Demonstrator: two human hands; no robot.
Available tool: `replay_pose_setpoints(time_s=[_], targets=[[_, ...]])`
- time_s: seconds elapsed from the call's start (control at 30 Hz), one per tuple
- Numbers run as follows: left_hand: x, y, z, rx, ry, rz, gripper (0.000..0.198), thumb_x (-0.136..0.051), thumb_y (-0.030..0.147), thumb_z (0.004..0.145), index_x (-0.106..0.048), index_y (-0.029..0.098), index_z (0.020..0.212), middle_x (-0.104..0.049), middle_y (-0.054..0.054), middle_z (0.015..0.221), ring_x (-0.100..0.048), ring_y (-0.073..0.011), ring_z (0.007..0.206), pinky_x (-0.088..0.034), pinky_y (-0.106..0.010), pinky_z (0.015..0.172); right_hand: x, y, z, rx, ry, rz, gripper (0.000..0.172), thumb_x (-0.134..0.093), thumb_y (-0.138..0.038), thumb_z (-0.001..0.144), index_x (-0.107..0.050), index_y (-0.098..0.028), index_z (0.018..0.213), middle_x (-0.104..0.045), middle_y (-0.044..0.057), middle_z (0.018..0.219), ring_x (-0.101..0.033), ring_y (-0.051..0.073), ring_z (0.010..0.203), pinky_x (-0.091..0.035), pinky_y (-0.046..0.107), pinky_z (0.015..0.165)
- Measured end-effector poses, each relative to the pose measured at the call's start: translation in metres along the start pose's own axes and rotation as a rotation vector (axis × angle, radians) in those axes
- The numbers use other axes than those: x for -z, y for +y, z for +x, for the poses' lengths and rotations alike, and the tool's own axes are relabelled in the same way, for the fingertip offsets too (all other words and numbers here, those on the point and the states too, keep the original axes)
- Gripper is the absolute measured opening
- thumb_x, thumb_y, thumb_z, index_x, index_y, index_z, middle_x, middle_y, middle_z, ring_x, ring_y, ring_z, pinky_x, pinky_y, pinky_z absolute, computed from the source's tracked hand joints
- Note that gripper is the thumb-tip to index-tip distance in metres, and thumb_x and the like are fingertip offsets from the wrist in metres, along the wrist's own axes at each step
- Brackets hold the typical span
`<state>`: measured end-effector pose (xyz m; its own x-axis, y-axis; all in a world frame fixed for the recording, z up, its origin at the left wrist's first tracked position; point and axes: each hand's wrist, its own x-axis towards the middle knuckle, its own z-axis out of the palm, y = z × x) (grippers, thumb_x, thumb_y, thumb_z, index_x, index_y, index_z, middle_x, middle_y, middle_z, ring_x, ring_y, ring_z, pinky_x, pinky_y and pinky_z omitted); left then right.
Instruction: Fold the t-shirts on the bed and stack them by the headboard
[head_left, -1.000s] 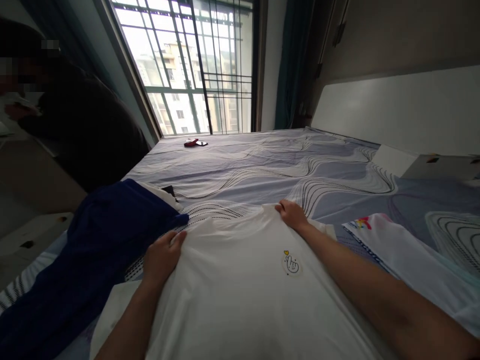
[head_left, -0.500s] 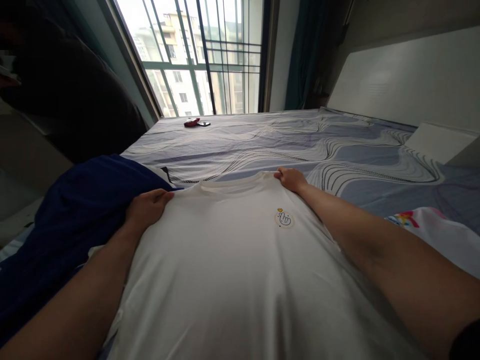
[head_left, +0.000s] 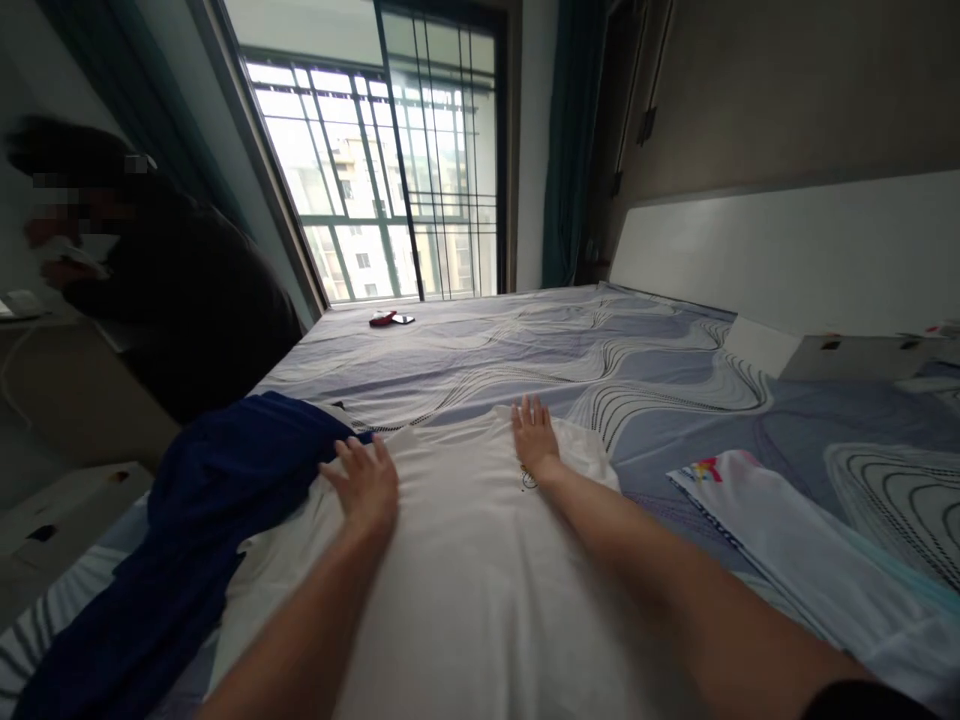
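Note:
A white T-shirt [head_left: 465, 560] lies spread on the bed in front of me. My left hand [head_left: 364, 483] rests flat on its left shoulder area, fingers spread and open. Farther up, near the collar, my right hand [head_left: 534, 437] lies flat on the shirt, fingers stretched out, partly covering a small printed badge. Neither hand holds anything. A dark blue garment [head_left: 202, 500] is heaped just left of my left hand, touching the white shirt's edge.
The bed has a grey-blue wavy-patterned sheet [head_left: 525, 350]. Another white garment with a coloured print [head_left: 787, 540] lies at the right. A small red object and a phone [head_left: 390, 318] sit at the far edge. A person in dark clothes [head_left: 172, 290] stands at the left by the window.
Both hands let go of the shirt's shoulders, which they pinched before, and now lie flat and open on the cloth, closer together. The head camera shifted up.

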<state>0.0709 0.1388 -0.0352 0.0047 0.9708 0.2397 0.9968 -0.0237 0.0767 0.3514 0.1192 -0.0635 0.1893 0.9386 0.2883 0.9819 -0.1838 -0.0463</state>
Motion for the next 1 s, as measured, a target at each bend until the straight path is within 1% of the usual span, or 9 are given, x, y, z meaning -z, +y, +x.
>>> replay_pose_setpoints(time_s=[0.07, 0.2, 0.33, 0.53, 0.63, 0.77, 0.83, 0.9, 1.0], targets=[[-0.009, 0.018, -0.052, -0.168, 0.003, -0.033, 0.053, -0.029, 0.018, 0.095, -0.044, 0.012, 0.146, -0.035, -0.019, 0.158, -0.029, -0.0325, 0.146, -0.024, -0.057, 0.114, 0.003, 0.002, -0.032, 0.078, -0.037, 0.066, 0.056, -0.031, -0.009, 0.094, -0.037, -0.006, 0.149, -0.023, 0.02, 0.161, -0.018, 0.032, 0.149, -0.02, 0.05, 0.117], [-0.01, 0.017, -0.126, -0.166, -0.127, -0.032, 0.062, -0.026, 0.041, 0.097, -0.037, 0.013, 0.151, -0.028, -0.012, 0.161, -0.023, -0.0336, 0.149, -0.023, -0.057, 0.117, 0.024, 0.007, -0.107, 0.245, -0.132, 0.197, 0.053, -0.03, -0.03, 0.1, -0.038, -0.013, 0.15, -0.031, 0.013, 0.159, -0.023, 0.028, 0.148, -0.022, 0.046, 0.118], [0.011, -0.007, -0.172, -0.241, -0.159, -0.009, 0.062, -0.028, 0.049, 0.095, -0.034, 0.025, 0.153, -0.024, -0.007, 0.163, -0.019, -0.033, 0.15, -0.02, -0.058, 0.117, 0.055, 0.009, -0.185, 0.298, -0.241, 0.257, 0.059, -0.034, -0.046, 0.099, -0.034, -0.021, 0.153, -0.024, 0.009, 0.162, -0.016, 0.029, 0.15, -0.013, 0.052, 0.12], [0.042, -0.067, -0.255, -0.203, -0.12, 0.055, 0.062, -0.03, 0.048, 0.095, -0.035, 0.025, 0.152, -0.027, -0.008, 0.162, -0.021, -0.0315, 0.15, -0.023, -0.054, 0.117, 0.088, 0.043, -0.293, 0.249, -0.271, 0.26, 0.059, -0.034, -0.045, 0.099, -0.032, -0.025, 0.154, -0.02, 0.005, 0.164, -0.012, 0.028, 0.151, -0.008, 0.051, 0.121], [0.054, -0.104, -0.302, -0.097, -0.103, 0.078, 0.069, -0.028, 0.05, 0.092, -0.033, 0.017, 0.153, -0.027, -0.011, 0.162, -0.022, -0.033, 0.149, -0.025, -0.056, 0.115, 0.099, 0.067, -0.339, 0.142, -0.217, 0.209, 0.06, -0.036, -0.043, 0.098, -0.033, -0.021, 0.153, -0.024, 0.007, 0.163, -0.016, 0.027, 0.15, -0.01, 0.05, 0.12], [0.064, -0.14, -0.36, 0.11, 0.002, 0.016, 0.092, -0.029, 0.063, 0.082, -0.034, -0.001, 0.147, -0.04, -0.022, 0.154, -0.03, -0.0335, 0.146, -0.029, -0.054, 0.114, 0.109, 0.089, -0.389, -0.315, -0.021, 0.096, 0.063, -0.044, -0.043, 0.094, -0.044, -0.006, 0.144, -0.044, 0.023, 0.148, -0.041, 0.034, 0.136, -0.031, 0.047, 0.11], [0.067, -0.15, -0.383, 0.144, 0.003, -0.055, 0.088, -0.031, 0.067, 0.078, -0.048, 0.004, 0.138, -0.044, -0.02, 0.151, -0.035, -0.0343, 0.143, -0.033, -0.054, 0.112, 0.114, 0.098, -0.402, -0.434, -0.006, 0.131, 0.051, -0.043, -0.04, 0.093, -0.058, -0.008, 0.129, -0.059, 0.023, 0.13, -0.054, 0.034, 0.122, -0.041, 0.045, 0.101], [0.072, -0.155, -0.396, 0.12, -0.042, -0.154, 0.07, -0.033, 0.063, 0.077, -0.063, 0.014, 0.117, -0.051, -0.016, 0.147, -0.044, -0.0343, 0.137, -0.038, -0.052, 0.11, 0.123, 0.107, -0.406, -0.447, -0.067, 0.286, 0.042, -0.04, -0.039, 0.093, -0.067, -0.012, 0.111, -0.067, 0.018, 0.112, -0.062, 0.031, 0.108, -0.046, 0.041, 0.093], [0.08, -0.164, -0.398, 0.153, -0.106, -0.327, 0.051, -0.035, 0.055, 0.079, -0.069, 0.023, 0.099, -0.069, -0.01, 0.124, -0.061, -0.0315, 0.119, -0.05, -0.044, 0.1, 0.147, 0.116, -0.399, -0.421, -0.123, 0.657, 0.048, -0.029, -0.044, 0.095, -0.068, -0.017, 0.102, -0.072, 0.012, 0.097, -0.066, 0.026, 0.095, -0.051, 0.036, 0.083]])
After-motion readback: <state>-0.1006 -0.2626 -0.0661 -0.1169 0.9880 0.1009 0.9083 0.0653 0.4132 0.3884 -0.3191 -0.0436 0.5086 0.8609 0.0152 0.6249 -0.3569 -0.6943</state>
